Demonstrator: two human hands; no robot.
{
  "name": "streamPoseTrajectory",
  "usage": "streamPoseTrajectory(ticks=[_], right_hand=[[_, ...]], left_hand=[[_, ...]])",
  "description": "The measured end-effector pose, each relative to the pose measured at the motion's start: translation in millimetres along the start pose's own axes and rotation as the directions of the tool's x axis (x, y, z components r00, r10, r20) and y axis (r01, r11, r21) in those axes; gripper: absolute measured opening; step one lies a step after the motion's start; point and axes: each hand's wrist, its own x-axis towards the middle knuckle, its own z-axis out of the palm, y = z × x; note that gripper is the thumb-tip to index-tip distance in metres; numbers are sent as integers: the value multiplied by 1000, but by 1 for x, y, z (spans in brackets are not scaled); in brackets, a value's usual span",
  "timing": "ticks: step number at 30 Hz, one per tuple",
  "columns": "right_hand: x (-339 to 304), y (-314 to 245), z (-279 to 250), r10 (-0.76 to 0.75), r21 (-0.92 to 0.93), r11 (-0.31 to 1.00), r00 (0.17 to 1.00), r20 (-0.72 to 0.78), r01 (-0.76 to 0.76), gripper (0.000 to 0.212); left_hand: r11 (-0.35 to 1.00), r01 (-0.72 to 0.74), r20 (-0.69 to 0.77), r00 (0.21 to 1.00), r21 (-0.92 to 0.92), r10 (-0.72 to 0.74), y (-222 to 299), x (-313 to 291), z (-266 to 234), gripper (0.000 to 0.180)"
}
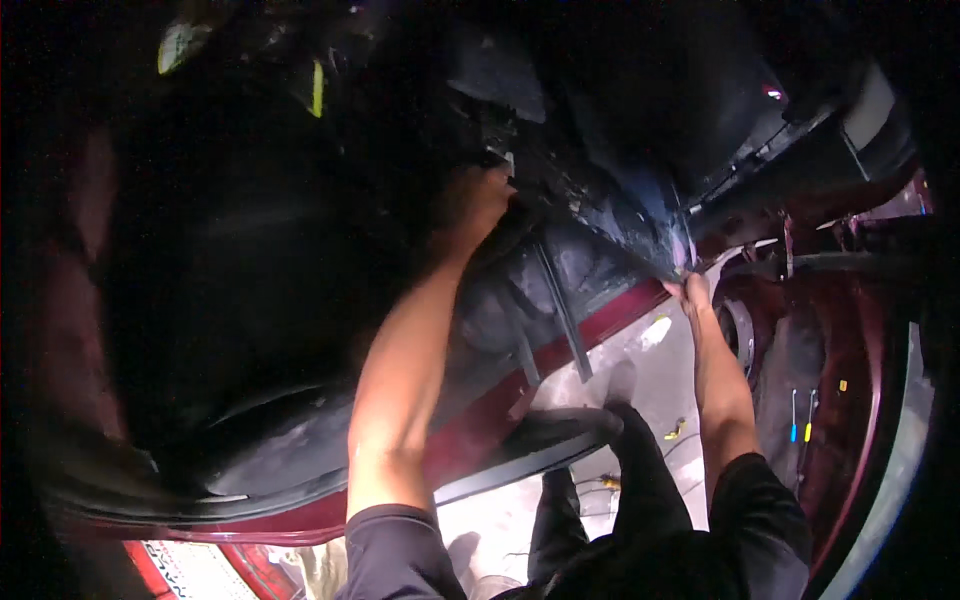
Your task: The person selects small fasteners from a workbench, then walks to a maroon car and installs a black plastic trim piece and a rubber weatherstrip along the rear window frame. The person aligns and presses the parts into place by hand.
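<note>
I lean into the dark interior of a dark red car. My left hand [478,205] is closed at the inner side, next to a small pale part; its fingers are in shadow, and what they hold is hidden. Down by the door opening, my right hand [691,290] pinches the end of a long dark strip [615,250], seemingly trim. The strip slants up toward my left hand; whether that hand touches it I cannot tell. Below it, two narrow dark bars [562,310] stick out over the red door sill [630,308].
The open red door [860,380] stands at the right, with a blue-handled screwdriver [794,425] and a yellow-handled one [808,430] on its inner side. A yellow object [676,430] and cables lie on the pale floor [650,375] by my legs. Yellow-green pieces [318,90] show at the upper left.
</note>
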Motion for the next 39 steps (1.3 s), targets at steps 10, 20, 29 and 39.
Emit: streamPoseTrajectory(ticks=[10,20,29,39], right_hand=[[-157,67,7,67,420,902,994,89,-99,26],[-223,-22,194,-234,363,924,928,289,119,48],[-172,35,295,33,346,904,847,531,-252,34],[-192,129,394,198,204,876,712,674,-437,48]], left_hand=[[980,-145,44,989,139,140,65,-137,-146,19],[964,162,-512,859,209,-33,-23,-299,-236,26],[782,196,-572,785,592,237,-42,-249,-263,11],[902,137,-285,958,409,-16,-53,-281,-122,18]])
